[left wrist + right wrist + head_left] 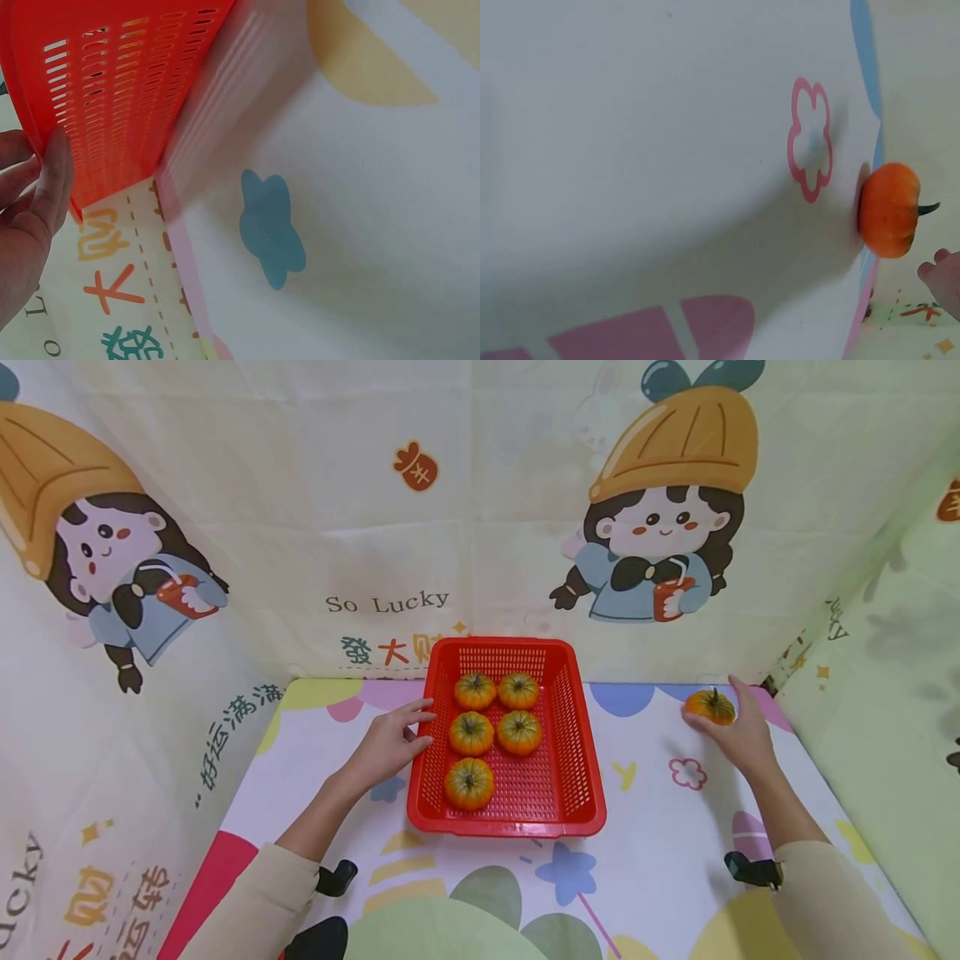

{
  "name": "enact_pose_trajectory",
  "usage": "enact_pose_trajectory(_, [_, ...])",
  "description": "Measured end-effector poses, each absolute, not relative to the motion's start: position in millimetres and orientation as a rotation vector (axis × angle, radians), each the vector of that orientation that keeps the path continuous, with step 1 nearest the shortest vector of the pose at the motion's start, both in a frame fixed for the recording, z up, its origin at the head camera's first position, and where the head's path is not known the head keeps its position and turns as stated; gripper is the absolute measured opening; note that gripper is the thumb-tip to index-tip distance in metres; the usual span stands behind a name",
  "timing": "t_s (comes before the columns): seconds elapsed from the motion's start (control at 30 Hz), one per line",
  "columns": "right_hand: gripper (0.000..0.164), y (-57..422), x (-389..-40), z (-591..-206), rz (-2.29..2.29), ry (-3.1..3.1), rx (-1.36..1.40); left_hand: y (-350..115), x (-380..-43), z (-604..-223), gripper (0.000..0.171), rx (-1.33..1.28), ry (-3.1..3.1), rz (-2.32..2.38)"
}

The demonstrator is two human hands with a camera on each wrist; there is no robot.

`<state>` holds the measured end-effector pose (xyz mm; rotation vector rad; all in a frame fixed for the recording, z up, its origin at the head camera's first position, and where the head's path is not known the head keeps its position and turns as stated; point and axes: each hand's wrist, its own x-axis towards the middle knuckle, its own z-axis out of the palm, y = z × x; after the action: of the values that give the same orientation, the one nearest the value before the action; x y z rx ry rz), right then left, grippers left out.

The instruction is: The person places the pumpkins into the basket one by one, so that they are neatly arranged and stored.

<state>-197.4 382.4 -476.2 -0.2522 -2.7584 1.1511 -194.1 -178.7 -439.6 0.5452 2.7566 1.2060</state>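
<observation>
My left hand (390, 742) is at the left side of a red plastic basket (588, 760), its fingers (56, 176) touching the rim and outer wall. Inside sit several small orange pumpkins (471, 733), three down the left column and two on the right. Another small pumpkin (711, 707), with a dark stem, rests on the table near its back right. Around it my right hand (742, 735) is spread, thumb along the near edge and fingers beyond its right side. In the right wrist view the visible fingertips (930, 274) are apart from that pumpkin (889, 210).
A table cover (645, 827) printed with flowers, stars and coloured shapes lies under everything. Behind it and at both sides hang cream curtains (510, 527) with cartoon figures. The basket stands close to the back curtain. A black wrist strap piece (752, 870) shows at the right sleeve.
</observation>
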Motion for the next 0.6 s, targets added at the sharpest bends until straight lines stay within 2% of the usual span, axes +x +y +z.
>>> enact_pose_trajectory(0.6, [0.108,400,-217,-499,1.35,-2.768,-0.596,-179,-195,-438,0.044,0.536,2.749,1.204])
